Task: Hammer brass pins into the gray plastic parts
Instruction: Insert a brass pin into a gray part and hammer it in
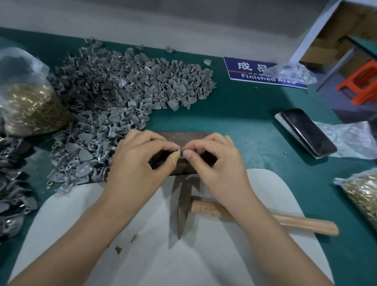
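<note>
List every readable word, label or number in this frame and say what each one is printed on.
"成品": white characters on the blue rectangular sign lying flat on the green table; the second character is partly hidden by a clear plastic bag.
"Finished Area": white lettering on the same sign, its end partly covered by that bag.
The black phone's screen shows no text. Nothing else is legible.

Two hands [138, 160] [212, 161], one hammer [207, 209], one rusty metal block [183, 136], two bags of brass pins [30, 106] [371, 199], one phone [308, 132], one blue sign [245, 72], one orange stool [364, 81], gray plastic parts [124, 89] too many to count
</note>
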A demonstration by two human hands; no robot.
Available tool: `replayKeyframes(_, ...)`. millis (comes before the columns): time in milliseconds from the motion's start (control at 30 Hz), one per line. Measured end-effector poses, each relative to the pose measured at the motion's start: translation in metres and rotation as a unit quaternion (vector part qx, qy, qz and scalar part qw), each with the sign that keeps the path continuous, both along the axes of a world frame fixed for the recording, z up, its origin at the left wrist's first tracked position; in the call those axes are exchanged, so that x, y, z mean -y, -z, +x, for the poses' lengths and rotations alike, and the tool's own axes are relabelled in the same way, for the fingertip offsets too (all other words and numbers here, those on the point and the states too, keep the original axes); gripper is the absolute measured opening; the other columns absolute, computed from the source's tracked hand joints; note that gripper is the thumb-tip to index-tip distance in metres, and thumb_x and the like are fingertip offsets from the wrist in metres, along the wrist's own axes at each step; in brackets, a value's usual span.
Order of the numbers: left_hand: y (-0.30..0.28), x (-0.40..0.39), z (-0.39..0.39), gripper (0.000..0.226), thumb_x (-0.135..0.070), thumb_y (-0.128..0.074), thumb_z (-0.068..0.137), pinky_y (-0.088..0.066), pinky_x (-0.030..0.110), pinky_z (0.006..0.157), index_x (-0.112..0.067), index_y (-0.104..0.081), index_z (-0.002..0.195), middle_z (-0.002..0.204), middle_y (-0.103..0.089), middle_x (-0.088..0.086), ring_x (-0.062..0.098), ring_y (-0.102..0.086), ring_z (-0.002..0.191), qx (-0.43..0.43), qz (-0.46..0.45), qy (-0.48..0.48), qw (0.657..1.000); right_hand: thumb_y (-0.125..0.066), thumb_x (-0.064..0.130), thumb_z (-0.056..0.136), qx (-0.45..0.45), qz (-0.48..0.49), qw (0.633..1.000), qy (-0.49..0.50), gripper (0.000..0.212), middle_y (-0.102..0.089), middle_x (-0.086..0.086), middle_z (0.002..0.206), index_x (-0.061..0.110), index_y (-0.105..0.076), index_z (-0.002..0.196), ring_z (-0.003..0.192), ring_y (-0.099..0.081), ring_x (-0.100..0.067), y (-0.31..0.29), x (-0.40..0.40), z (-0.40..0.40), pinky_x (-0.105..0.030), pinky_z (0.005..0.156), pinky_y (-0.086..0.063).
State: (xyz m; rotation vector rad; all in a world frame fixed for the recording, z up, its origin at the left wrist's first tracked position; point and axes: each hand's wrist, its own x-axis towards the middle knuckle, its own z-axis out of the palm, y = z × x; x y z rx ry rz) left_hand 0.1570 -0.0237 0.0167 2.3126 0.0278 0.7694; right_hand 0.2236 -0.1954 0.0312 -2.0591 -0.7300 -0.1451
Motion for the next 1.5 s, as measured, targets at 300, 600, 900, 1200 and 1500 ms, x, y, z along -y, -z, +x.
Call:
replayKeyframes(300,-0.005,0.002,0.0,0.01,-0.03,-0.079,0.088,-0.046,0.046,0.083,-0.027,-0.08,0.097,0.091,-0.064,-0.015,0.014,-0.053,0.093,-0.003,0.003,-0.007,1.0,-0.073,0.022,0.09,0.024,0.004,0.999,0.037,0.007,-0.06,0.013,0.082,0.027,-0.076,0.086,0.09,-0.057,-0.016,0.001,-0.006,-0.002,-0.041,0.082,-0.047)
replayKeyframes(600,-0.006,0.002,-0.004,0.01,-0.035,-0.075,0.088,-0.038,0.035,0.086,-0.031,-0.079,0.097,0.092,-0.065,-0.017,0.011,-0.052,0.095,-0.019,0.026,-0.032,0.999,-0.075,0.024,0.086,0.098,-0.102,0.989,0.037,0.011,-0.055,0.014,0.077,0.034,-0.075,0.083,0.079,-0.056,-0.008,-0.016,-0.009,-0.002,-0.041,0.082,-0.038)
replayKeyframes(900,-0.007,0.002,-0.004,0.01,-0.038,-0.077,0.088,-0.038,0.04,0.085,-0.033,-0.08,0.096,0.091,-0.065,-0.017,0.013,-0.053,0.097,-0.029,0.028,-0.041,0.998,-0.079,0.012,0.086,-0.056,-0.023,0.998,0.0,0.014,-0.057,0.01,0.068,0.025,-0.082,0.08,0.064,-0.051,-0.005,-0.013,-0.006,0.008,-0.017,0.062,-0.036)
replayKeyframes(1200,-0.008,0.0,-0.004,0.01,-0.043,-0.074,0.089,-0.037,0.04,0.086,-0.038,-0.078,0.096,0.09,-0.064,-0.018,0.012,-0.05,0.095,-0.034,0.041,-0.041,0.998,-0.078,0.021,0.087,0.001,-0.081,0.996,0.022,0.013,-0.058,0.012,0.071,0.034,-0.08,0.084,0.071,-0.057,-0.012,-0.013,-0.005,0.006,-0.034,0.064,-0.045)
replayKeyframes(1500,-0.008,-0.002,-0.003,0.014,-0.047,-0.073,0.089,-0.034,0.038,0.086,-0.038,-0.078,0.099,0.091,-0.064,-0.019,0.01,-0.047,0.094,-0.037,0.052,-0.037,0.997,-0.077,0.023,0.089,-0.057,-0.069,0.996,0.024,0.015,-0.061,0.009,0.071,0.036,-0.08,0.082,0.071,-0.056,-0.012,-0.013,-0.007,0.007,-0.039,0.066,-0.05)
